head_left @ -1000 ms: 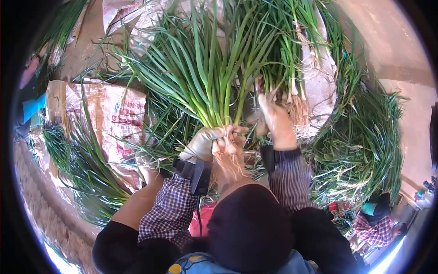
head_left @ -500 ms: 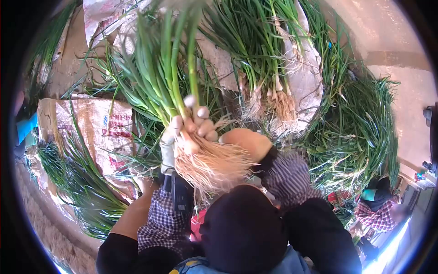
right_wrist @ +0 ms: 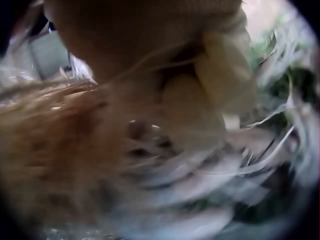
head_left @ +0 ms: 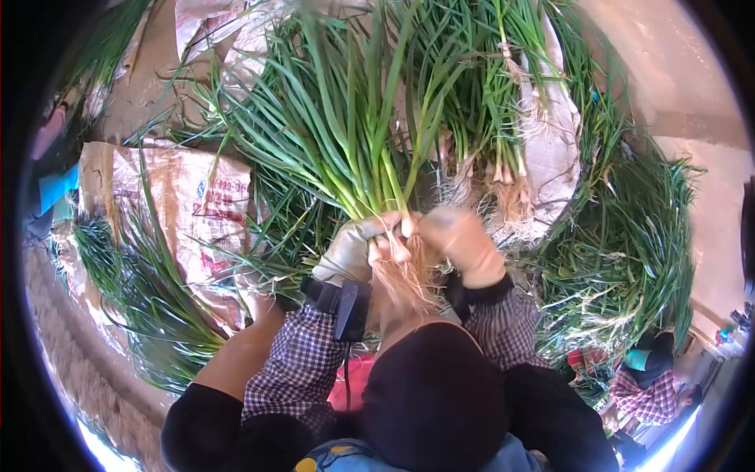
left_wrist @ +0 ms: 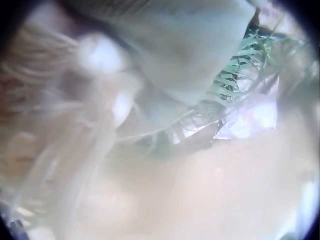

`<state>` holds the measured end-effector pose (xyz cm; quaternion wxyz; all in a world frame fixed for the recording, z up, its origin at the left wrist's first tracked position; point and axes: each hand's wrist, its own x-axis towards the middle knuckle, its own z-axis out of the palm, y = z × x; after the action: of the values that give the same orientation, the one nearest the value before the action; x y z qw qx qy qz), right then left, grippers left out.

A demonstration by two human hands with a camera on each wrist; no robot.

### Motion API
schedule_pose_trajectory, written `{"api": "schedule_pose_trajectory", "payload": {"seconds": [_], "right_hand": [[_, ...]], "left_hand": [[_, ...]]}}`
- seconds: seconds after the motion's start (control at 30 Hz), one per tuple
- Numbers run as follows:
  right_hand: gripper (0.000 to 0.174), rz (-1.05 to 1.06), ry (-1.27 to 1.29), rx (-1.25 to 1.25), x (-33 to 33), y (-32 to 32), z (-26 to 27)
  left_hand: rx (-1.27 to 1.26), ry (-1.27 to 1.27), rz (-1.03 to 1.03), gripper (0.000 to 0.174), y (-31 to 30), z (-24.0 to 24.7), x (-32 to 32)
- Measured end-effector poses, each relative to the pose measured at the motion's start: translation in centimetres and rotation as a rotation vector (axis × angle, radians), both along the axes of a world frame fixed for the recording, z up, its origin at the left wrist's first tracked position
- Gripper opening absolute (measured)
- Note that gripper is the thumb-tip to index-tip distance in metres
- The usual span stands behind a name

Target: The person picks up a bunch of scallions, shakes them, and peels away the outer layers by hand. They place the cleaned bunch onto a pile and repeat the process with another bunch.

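Observation:
My gloved left hand (head_left: 350, 248) grips a bunch of spring onions (head_left: 354, 149) just above the bulbs. Long green leaves fan out away from me, while the pale bulbs and stringy roots (head_left: 405, 279) hang toward me. From the other side, my right hand (head_left: 464, 244), blurred, has curled fingers at a bulb on the bunch's right edge. In the left wrist view, the glove (left_wrist: 185, 45) lies beside white bulbs (left_wrist: 102, 55). Bent fingers (right_wrist: 220, 75) show next to a brown mass of roots (right_wrist: 55, 135) in the right wrist view, which is heavily blurred.
More spring onions (head_left: 503, 149) lie on a white sheet (head_left: 554, 149) ahead right. Loose greens (head_left: 629, 228) are heaped at the right. At left are a printed sack (head_left: 177, 189) and another pile of greens (head_left: 141, 291). Another person (head_left: 649, 385) sits at lower right.
My right hand reached toward the pile on the sheet, then came back beside the roots, and is now at the bulbs. The left hand kept its grip as the bunch tipped and swung back.

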<state>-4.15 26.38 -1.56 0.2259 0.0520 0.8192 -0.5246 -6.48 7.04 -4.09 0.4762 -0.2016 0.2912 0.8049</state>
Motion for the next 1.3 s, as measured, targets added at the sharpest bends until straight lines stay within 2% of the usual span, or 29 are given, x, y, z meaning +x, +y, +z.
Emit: {"api": "schedule_pose_trajectory", "payload": {"seconds": [0.03, 0.1, 0.17, 0.2, 0.23, 0.3, 0.33, 0.37, 0.4, 0.43, 0.5, 0.53, 0.57, 0.6, 0.63, 0.67, 0.7, 0.77, 0.8, 0.83, 0.9, 0.93, 1.0, 1.07, 1.1, 1.17, 1.2, 1.27, 1.3], "right_hand": [[0.065, -0.33, -0.421, -0.155, -1.6, 0.8, 1.7], [0.072, -0.415, -0.332, -0.209, -2.8, 1.1, -2.1], [0.07, -0.313, -0.146, 0.008, -4.6, -0.9, -3.6], [0.062, -0.139, -0.169, 0.177, -5.8, -1.4, -2.5], [0.049, 0.17, 0.308, 0.499, -6.1, -1.7, -3.5], [0.031, 0.02, 0.034, 0.66, -7.4, -1.3, -2.0], [0.027, -0.339, -0.023, 0.36, -7.3, -0.2, -2.1], [0.025, -0.096, -0.109, 0.462, -6.9, 1.0, -4.7], [0.024, 0.157, -0.159, 0.545, -6.6, 2.3, -7.3], [0.024, 0.558, -0.402, 0.52, -6.2, 1.1, -6.5], [0.023, 0.662, -0.317, 0.297, -1.7, -1.1, -1.3], [0.023, 0.645, -0.264, 0.304, -0.9, -1.0, 0.6], [0.027, 0.527, -0.302, 0.561, -2.4, -0.5, 0.4], [0.031, 0.354, 0.344, 0.805, -0.9, 3.7, -2.5], [0.035, 0.051, 0.039, 0.918, -2.5, 4.3, 0.8], [0.041, -0.258, -0.263, 1.019, -4.2, 5.0, 4.2], [0.041, -0.052, -0.55, 1.068, -5.6, 6.4, 3.6], [0.044, 0.097, -0.309, 1.193, -4.7, 8.2, -0.5], [0.042, 0.088, -0.412, 1.096, -5.1, 8.0, 0.0], [0.04, 0.086, -0.514, 0.995, -5.6, 7.0, 0.7], [0.033, 0.005, -0.369, 0.643, -3.4, 2.9, 3.6], [0.027, 0.18, -0.145, 0.586, -2.1, 1.3, 3.1], [0.02, 0.185, 0.279, 0.404, 1.2, -1.0, -0.1], [0.026, 0.082, -0.015, 0.103, 1.5, -0.2, -0.3], [0.038, -0.344, -0.382, -0.187, 0.2, 0.3, 2.5], [0.05, -0.647, -0.244, -0.272, -0.7, 1.8, 0.2], [0.055, -0.537, -0.3, -0.333, -1.2, 1.6, -1.4], [0.048, -0.219, -0.332, -0.367, -2.1, 0.0, -1.7], [0.044, -0.157, -0.275, -0.258, -1.9, -0.9, -2.9]], "left_hand": [[-0.041, 0.039, 0.004, 0.033, 0.1, 0.2, 0.1], [0.031, -0.016, -0.031, 0.032, 0.0, 0.2, 0.6], [-0.04, -0.025, -0.075, 0.034, -0.1, 0.1, 1.2], [-0.057, -0.027, -0.055, 0.034, -0.1, 0.5, 1.3], [-0.072, -0.029, -0.039, 0.035, 0.0, 0.9, 1.3], [-0.063, -0.059, 0.115, 0.04, 0.4, 2.4, 0.7], [0.023, -0.084, 0.213, 0.034, 0.3, 2.6, 0.5], [0.105, -0.113, 0.31, 0.029, 0.2, 2.8, 0.4], [0.332, -0.091, 0.351, 0.032, 0.3, 3.8, -0.5], [0.42, -0.082, 0.348, 0.031, 0.1, 4.1, -1.0], [0.65, -0.04, 0.379, 0.031, -0.2, 3.6, -1.4], [0.501, 0.041, 0.405, 0.03, -0.5, 3.1, -1.5], [0.49, 0.04, 0.436, 0.036, -0.4, 2.7, -1.4], [0.479, 0.039, 0.467, 0.045, -0.4, 2.3, -1.2], [0.435, 0.016, 0.49, 0.053, -0.3, 2.5, -1.0], [0.574, 0.004, 0.453, 0.067, -0.2, 1.1, -0.7], [0.401, -0.067, 0.482, 0.062, 0.2, 0.9, -0.1], [0.195, 0.056, 0.286, 0.059, -0.6, -1.8, 0.7], [0.129, 0.096, 0.191, 0.057, -0.9, -3.4, 1.2], [0.074, 0.088, 0.18, 0.041, -0.1, -2.0, 1.1], [0.178, 0.072, 0.203, 0.039, 1.2, -0.9, 1.6], [0.274, 0.065, 0.119, 0.038, 0.7, -1.0, 1.2], [0.199, 0.059, 0.077, 0.037, 0.7, 0.1, 0.7], [0.277, 0.047, -0.016, 0.037, 0.0, -0.7, 0.4], [0.065, -0.017, 0.042, 0.039, 0.4, -0.9, 0.8], [0.354, -0.037, 0.088, 0.041, 0.0, -0.7, 0.8], [0.26, -0.013, 0.089, 0.041, -0.2, -0.8, 0.9], [0.162, -0.041, 0.161, 0.038, -0.2, -1.1, 1.2], [0.123, -0.096, 0.182, 0.036, -0.3, -0.1, 1.0]]}}
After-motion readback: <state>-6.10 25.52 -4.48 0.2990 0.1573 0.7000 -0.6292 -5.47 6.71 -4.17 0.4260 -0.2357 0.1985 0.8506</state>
